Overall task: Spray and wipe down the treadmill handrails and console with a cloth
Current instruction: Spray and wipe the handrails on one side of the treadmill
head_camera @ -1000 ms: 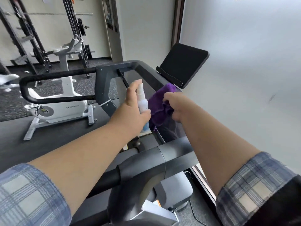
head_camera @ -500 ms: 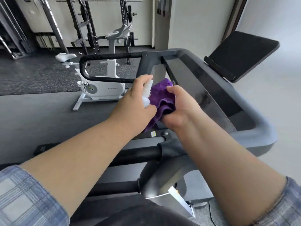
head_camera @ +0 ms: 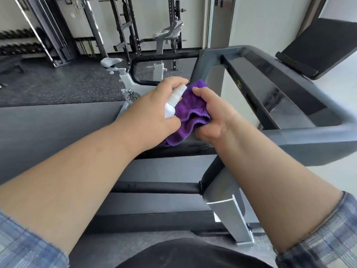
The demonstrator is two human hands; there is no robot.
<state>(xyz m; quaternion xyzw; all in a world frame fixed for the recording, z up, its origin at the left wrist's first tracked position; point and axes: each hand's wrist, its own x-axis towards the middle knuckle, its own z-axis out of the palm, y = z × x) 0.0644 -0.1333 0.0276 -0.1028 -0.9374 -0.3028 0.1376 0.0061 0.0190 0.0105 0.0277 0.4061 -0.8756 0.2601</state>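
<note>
A home gym is seen from above, with black racks and a white exercise bike (head_camera: 125, 78) on a speckled dark floor beyond a dark grey treadmill console (head_camera: 257, 82). In front of the console's near left corner, a crumpled purple microfibre cloth (head_camera: 190, 111) is bunched in the right hand (head_camera: 214, 115), whose fingers are curled around its folds. Just left of the cloth and touching it, a small white plastic spray bottle (head_camera: 172, 102) is gripped by the left hand (head_camera: 152, 111), with a finger laid over the nozzle, which is aimed at the cloth. The spraying step is judged to be in hand. Next, the dampened cloth would need to be carried to the console or the grey handrail (head_camera: 316, 132) to its right and rubbed along it.
</note>
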